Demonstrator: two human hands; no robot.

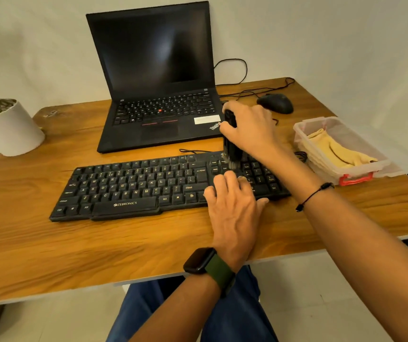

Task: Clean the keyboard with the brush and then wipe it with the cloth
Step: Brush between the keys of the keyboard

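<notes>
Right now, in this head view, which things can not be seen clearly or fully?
- Brush: the right hand covers its handle; the bristles are blurred.
- Keyboard: the left hand hides the arrow keys; small key labels are unreadable.
- Cloth: lies folded in the plastic box, so its full shape is hidden.
- Plant pot: cut off by the left edge.

The brush [231, 146] bristles are motion-blurred, and the plant pot [5, 127] is cut off at left.
</notes>
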